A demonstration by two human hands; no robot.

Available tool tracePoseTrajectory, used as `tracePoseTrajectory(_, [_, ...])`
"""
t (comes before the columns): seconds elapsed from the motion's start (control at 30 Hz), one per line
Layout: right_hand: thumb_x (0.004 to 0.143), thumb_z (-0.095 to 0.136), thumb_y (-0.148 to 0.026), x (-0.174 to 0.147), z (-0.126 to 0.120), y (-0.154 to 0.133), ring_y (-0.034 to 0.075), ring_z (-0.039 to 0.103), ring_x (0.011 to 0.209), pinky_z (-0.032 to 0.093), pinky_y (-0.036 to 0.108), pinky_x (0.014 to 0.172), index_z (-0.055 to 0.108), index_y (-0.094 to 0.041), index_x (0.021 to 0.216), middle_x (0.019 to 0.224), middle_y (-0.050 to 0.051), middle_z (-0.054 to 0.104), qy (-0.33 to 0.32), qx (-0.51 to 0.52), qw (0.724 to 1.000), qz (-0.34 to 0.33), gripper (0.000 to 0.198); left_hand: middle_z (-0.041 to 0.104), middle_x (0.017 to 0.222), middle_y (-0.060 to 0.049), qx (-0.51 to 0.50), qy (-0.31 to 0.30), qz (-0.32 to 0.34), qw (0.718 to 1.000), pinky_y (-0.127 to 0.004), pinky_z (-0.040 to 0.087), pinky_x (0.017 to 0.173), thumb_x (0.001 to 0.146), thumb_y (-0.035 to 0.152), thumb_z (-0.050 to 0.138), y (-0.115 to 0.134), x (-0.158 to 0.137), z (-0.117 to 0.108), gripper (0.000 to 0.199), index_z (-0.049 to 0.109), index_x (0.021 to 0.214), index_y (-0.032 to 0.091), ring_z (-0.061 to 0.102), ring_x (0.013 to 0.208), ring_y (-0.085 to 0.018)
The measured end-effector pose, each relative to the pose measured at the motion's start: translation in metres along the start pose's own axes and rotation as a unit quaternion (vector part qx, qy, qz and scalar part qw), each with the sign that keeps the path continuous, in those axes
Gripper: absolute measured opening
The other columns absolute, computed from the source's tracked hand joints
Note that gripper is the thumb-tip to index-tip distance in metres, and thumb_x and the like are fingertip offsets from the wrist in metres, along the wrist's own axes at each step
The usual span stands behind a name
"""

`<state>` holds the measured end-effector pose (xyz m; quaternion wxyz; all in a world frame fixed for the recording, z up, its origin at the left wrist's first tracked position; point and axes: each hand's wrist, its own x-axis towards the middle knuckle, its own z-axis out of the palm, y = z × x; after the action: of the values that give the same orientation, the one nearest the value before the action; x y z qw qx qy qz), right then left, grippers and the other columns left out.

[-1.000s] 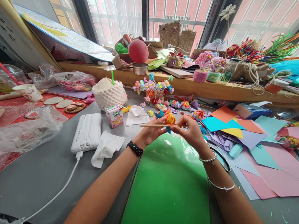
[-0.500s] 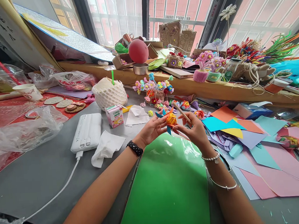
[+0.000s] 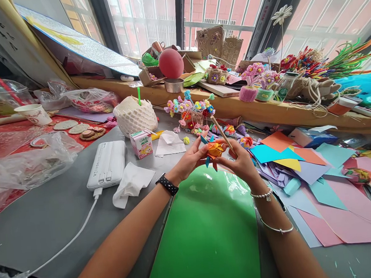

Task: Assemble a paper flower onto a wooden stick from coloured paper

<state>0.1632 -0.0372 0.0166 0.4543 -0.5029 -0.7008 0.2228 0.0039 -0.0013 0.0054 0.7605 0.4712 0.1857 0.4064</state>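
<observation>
Above the far end of the green mat, a folded paper flower with orange-yellow petals and blue points is held up between my hands. My left hand is closed on its left side, thumb against the paper. In my right hand a thin wooden stick is gripped, its upper end slanting up and left. The right fingers also reach the flower's right side. Part of the flower is hidden behind the fingers.
Left of the mat lie a white power bank with its cable, a crumpled tissue and a small drink carton. Coloured paper sheets cover the right. Behind stand a wrapped coconut and a basket of crocheted flowers.
The flower has turned in my hands, so more of its orange petals face me. My left fingers have shifted around it. The stick's upper end has tipped slightly left and up.
</observation>
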Motion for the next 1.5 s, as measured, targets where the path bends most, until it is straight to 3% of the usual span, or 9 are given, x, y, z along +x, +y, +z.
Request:
tracePoseTrajectory(0.17, [0.065,0.064,-0.037,-0.001,-0.002,0.0,0.017,0.051,0.091,0.042,0.028,0.076,0.051,-0.021,0.105,0.1,0.005,0.056,0.026,0.01,1.0,0.0,0.045,0.056,0.106,-0.008,0.102,-0.035,0.026,0.994,-0.028,0.048,0.069,0.069,0.024,0.062,0.006,-0.003,0.001,0.08,0.013,0.132,0.034,0.06,0.079,-0.016])
tracePoseTrajectory(0.3, [0.066,0.064,-0.038,0.0,-0.002,0.002,0.017,0.053,0.084,0.043,0.027,0.07,0.052,-0.021,0.105,0.096,0.004,0.056,0.023,0.013,1.0,-0.007,0.044,0.049,0.112,-0.008,0.176,-0.039,0.067,0.981,-0.029,0.049,0.068,0.061,0.016,0.068,0.009,-0.003,-0.001,0.097,0.005,0.131,0.04,0.06,0.075,-0.014])
tracePoseTrajectory(0.43, [0.066,0.064,-0.039,0.001,-0.001,0.006,0.015,0.052,0.076,0.043,0.025,0.063,0.054,-0.021,0.102,0.091,0.004,0.056,0.027,0.01,0.999,-0.015,0.042,0.048,0.112,-0.007,0.2,-0.047,0.082,0.975,-0.028,0.05,0.066,0.064,0.02,0.066,0.006,0.001,-0.006,0.084,0.017,0.13,0.038,0.06,0.078,-0.014])
tracePoseTrajectory(0.53, [0.065,0.064,-0.039,0.001,-0.002,0.007,0.014,0.05,0.07,0.043,0.025,0.059,0.054,-0.021,0.104,0.087,0.003,0.056,0.025,0.004,1.0,-0.014,0.043,0.048,0.114,-0.008,0.222,-0.053,0.082,0.97,-0.027,0.05,0.069,0.067,0.021,0.063,0.003,0.002,-0.008,0.06,0.038,0.121,0.028,0.059,0.086,-0.017])
tracePoseTrajectory(0.6, [0.066,0.063,-0.039,0.001,-0.003,0.007,0.014,0.05,0.07,0.043,0.025,0.06,0.053,-0.022,0.105,0.088,0.003,0.056,0.015,0.01,1.0,-0.015,0.044,0.049,0.115,-0.01,0.232,-0.051,0.083,0.968,-0.027,0.049,0.073,0.069,0.021,0.062,0.003,0.002,-0.009,0.05,0.044,0.116,0.023,0.058,0.09,-0.018])
tracePoseTrajectory(0.77, [0.067,0.063,-0.036,0.001,-0.005,0.001,0.012,0.047,0.065,0.04,0.023,0.057,0.053,-0.021,0.106,0.084,0.002,0.054,0.001,0.026,1.0,-0.014,0.043,0.052,0.113,-0.01,0.23,-0.047,0.087,0.968,-0.029,0.048,0.077,0.07,0.019,0.06,0.002,0.003,-0.011,0.048,0.043,0.114,0.02,0.058,0.091,-0.018])
tracePoseTrajectory(0.97, [0.073,0.056,-0.038,0.0,-0.006,-0.003,0.007,0.033,0.047,0.029,0.02,0.044,0.056,-0.021,0.104,0.067,-0.003,0.049,0.041,0.021,0.999,0.014,0.035,0.058,0.101,-0.009,0.216,-0.025,0.098,0.971,-0.027,0.05,0.072,0.066,0.017,0.064,0.0,0.005,-0.013,0.041,0.048,0.104,0.016,0.06,0.085,-0.017])
tracePoseTrajectory(1.23, [0.075,0.052,-0.041,0.0,-0.006,-0.001,0.007,0.037,0.048,0.029,0.02,0.043,0.059,-0.018,0.094,0.06,-0.003,0.047,0.072,0.046,0.996,0.034,0.031,0.057,0.105,-0.01,0.217,-0.005,0.11,0.97,-0.029,0.051,0.072,0.065,0.019,0.064,-0.002,0.005,-0.014,0.037,0.051,0.099,0.015,0.061,0.084,-0.017])
tracePoseTrajectory(1.5, [0.069,0.059,-0.042,-0.001,-0.005,0.001,0.006,0.028,0.043,0.023,0.021,0.04,0.063,-0.016,0.088,0.059,-0.002,0.051,0.097,0.015,0.993,0.058,0.032,0.061,0.096,-0.009,0.201,0.052,0.116,0.971,-0.027,0.05,0.073,0.058,0.018,0.07,0.001,0.005,-0.011,0.04,0.053,0.093,0.012,0.061,0.084,-0.018])
